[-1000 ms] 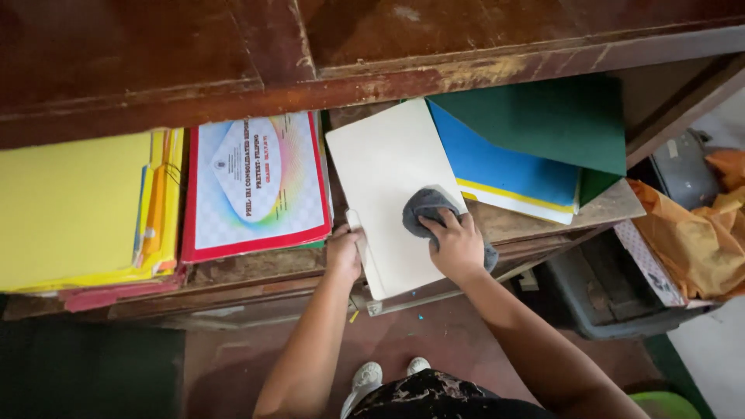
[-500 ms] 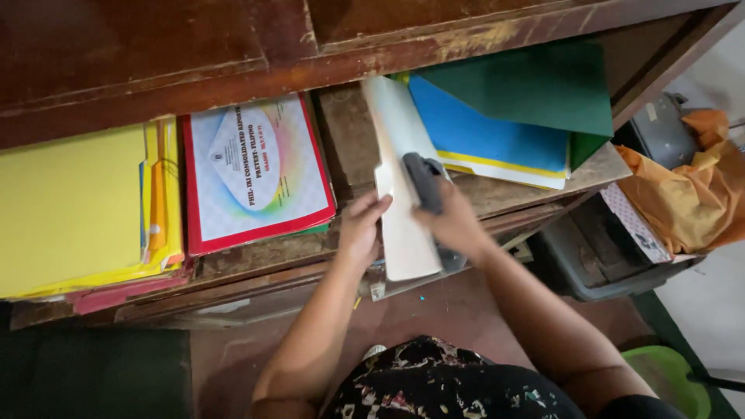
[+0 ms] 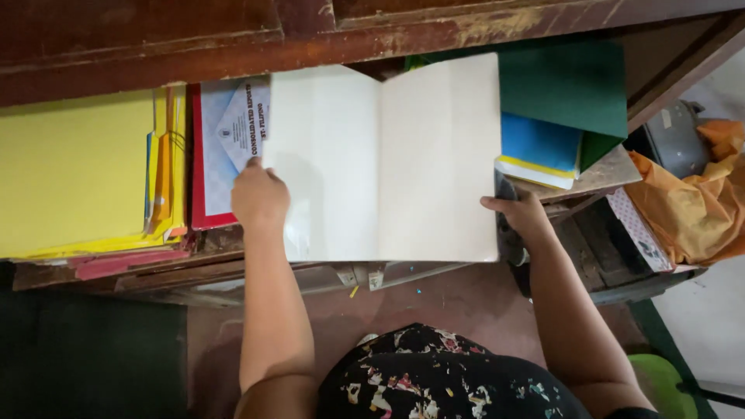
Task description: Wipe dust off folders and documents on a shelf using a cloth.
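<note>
A cream folder (image 3: 380,163) lies spread open on the wooden shelf, its blank inside facing up. My left hand (image 3: 258,198) grips its left flap at the edge. At the lower corner of the right flap, my right hand (image 3: 524,217) pinches the folder, with a dark grey cloth (image 3: 508,237) tucked under the fingers. The open folder partly covers a red-bordered report cover (image 3: 225,147) on its left and a blue folder (image 3: 539,143) on its right.
A stack of yellow folders (image 3: 74,171) fills the shelf's left. A green folder (image 3: 566,85) lies on the blue one. A worn wooden board (image 3: 310,39) overhangs the shelf. An orange plastic bag (image 3: 683,202) and a grey container (image 3: 671,136) sit at the right.
The cream folder was closed under the cloth, then tipped on edge, and now lies opened flat. My left hand moved left with one flap; my right hand moved right.
</note>
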